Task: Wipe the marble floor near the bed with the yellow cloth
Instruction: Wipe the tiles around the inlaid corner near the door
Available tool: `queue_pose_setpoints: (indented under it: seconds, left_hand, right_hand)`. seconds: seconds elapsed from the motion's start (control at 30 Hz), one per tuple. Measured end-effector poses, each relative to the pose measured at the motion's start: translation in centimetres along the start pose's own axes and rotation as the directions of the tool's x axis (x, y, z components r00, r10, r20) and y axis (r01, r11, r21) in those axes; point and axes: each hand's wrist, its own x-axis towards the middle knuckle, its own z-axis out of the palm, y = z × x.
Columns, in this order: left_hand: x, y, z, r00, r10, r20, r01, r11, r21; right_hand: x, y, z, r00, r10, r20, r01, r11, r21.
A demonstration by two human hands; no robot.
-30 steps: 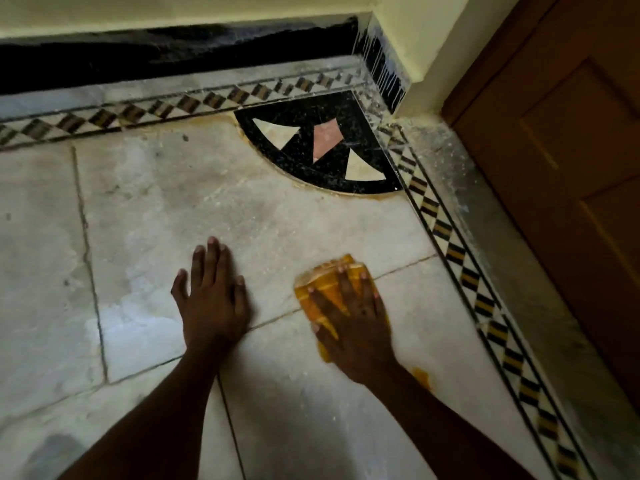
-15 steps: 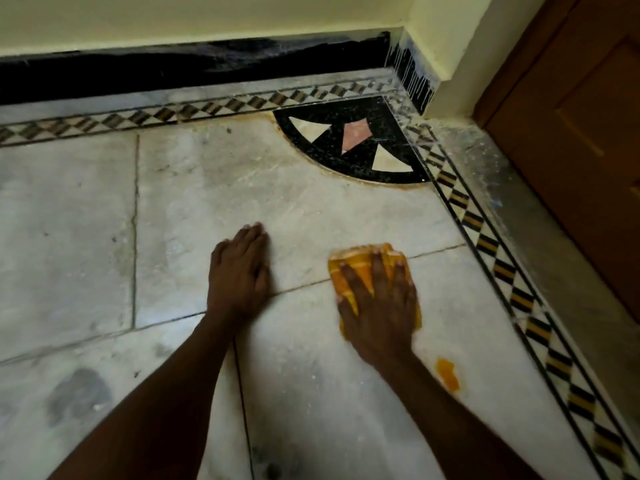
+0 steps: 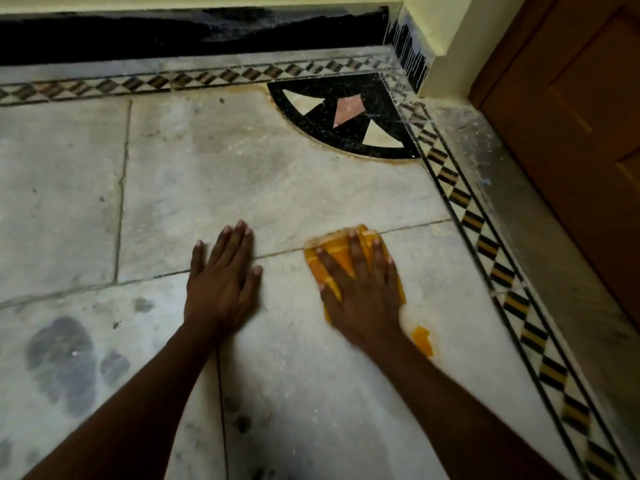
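The pale marble floor [image 3: 207,174] fills the view, with dark joints between its slabs. My right hand [image 3: 360,292] presses flat on the yellow cloth [image 3: 337,252], fingers spread over it; a corner of the cloth shows behind my wrist. My left hand [image 3: 223,282] lies flat on the bare marble a hand's width to the left, fingers together, holding nothing. Both hands straddle the same slab joint. No bed is in view.
A black quarter-circle inlay [image 3: 346,116] sits in the floor corner. A checkered border strip [image 3: 485,244] runs along the right and back edges. A wooden door [image 3: 581,133] stands at right, a black skirting [image 3: 190,32] at the back. Dark damp patches [image 3: 65,362] mark the near left.
The view has shifted, with the corner inlay now farther right than 1.0 s ago. My right hand and the cloth have turned from angled left to pointing straight ahead. My left hand stays planted.
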Motion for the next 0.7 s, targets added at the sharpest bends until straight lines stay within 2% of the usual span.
queue_pose_setpoints:
  seconds: [0.07, 0.13, 0.2, 0.27, 0.33, 0.4, 0.47, 0.53, 0.6, 0.7]
  left_hand:
    - [0.3, -0.1, 0.1, 1.000, -0.002, -0.012, 0.002, 1.000, 0.001]
    - [-0.2, 0.0, 0.3, 1.000, -0.014, -0.023, 0.015, 1.000, 0.010]
    - [-0.5, 0.5, 0.2, 1.000, -0.011, -0.025, 0.012, 1.000, 0.022]
    - [-1.8, 1.7, 0.0, 1.000, -0.002, -0.022, 0.002, 1.000, 0.005]
    - [-4.9, 4.2, 0.4, 0.999, -0.023, -0.027, 0.022, 0.999, -0.033]
    - [-8.6, 6.9, 0.7, 0.993, -0.102, -0.056, 0.097, 0.992, -0.085]
    - [-10.8, 8.7, 1.1, 0.981, -0.180, -0.075, 0.171, 0.978, -0.117]
    - [-10.8, 9.0, 0.8, 0.970, -0.222, -0.099, 0.210, 0.970, -0.124]
    - [-10.0, 9.0, 0.6, 0.969, -0.230, -0.092, 0.220, 0.969, -0.113]
    - [-10.1, 8.9, 0.4, 0.966, -0.244, -0.083, 0.235, 0.966, -0.105]
  right_hand:
    - [2.9, 1.4, 0.1, 1.000, 0.018, 0.006, -0.018, 1.000, -0.025]
    - [2.9, 2.1, -0.2, 0.993, 0.118, 0.005, -0.118, 0.993, 0.002]
    - [0.1, 1.6, -0.6, 0.964, 0.256, -0.067, -0.257, 0.966, 0.002]
    - [-3.9, 0.1, -1.0, 0.952, 0.297, -0.079, -0.298, 0.954, -0.006]
    - [-6.1, -0.7, -0.8, 0.980, 0.199, -0.028, -0.199, 0.980, -0.018]
    - [-4.6, 0.2, -0.6, 0.999, 0.046, -0.015, -0.046, 0.999, -0.001]
    - [-1.8, 1.9, -0.5, 1.000, -0.003, -0.020, 0.004, 1.000, 0.009]
    - [0.0, 3.5, -0.6, 0.997, 0.068, -0.021, -0.068, 0.998, -0.006]
    - [0.3, 4.6, -0.9, 0.977, 0.212, -0.023, -0.212, 0.977, 0.014]
    - [-2.7, 3.8, -1.7, 0.930, 0.367, -0.001, -0.366, 0.930, 0.038]
